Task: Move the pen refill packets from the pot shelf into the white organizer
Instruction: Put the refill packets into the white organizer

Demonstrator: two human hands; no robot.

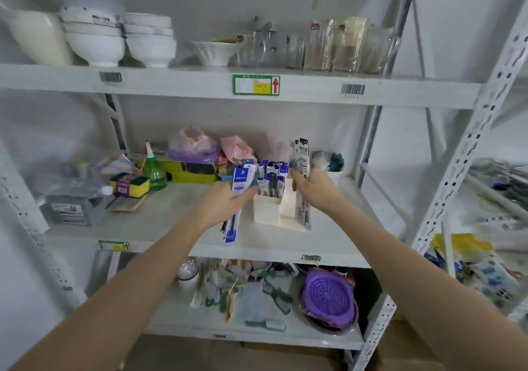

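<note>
In the head view, both arms reach over the middle shelf [160, 213] of a white metal rack. The left hand [221, 203] curls its fingers round a blue-and-white refill packet [239, 199]; the packet's long axis runs nearly upright, leaning a little, its top end pointing up toward the back of the shelf and its lower end hanging toward the shelf's front edge. The right hand [315, 189] grips a black-and-white refill packet [302, 182], also standing on end, top upward, bottom near the shelf surface. Between the two hands the white organizer [271, 209] sits near the front edge, right of the shelf's middle. More packets [271, 175] stand upright in its rear compartments. A green spray bottle [154, 170] stands toward the back left.
</note>
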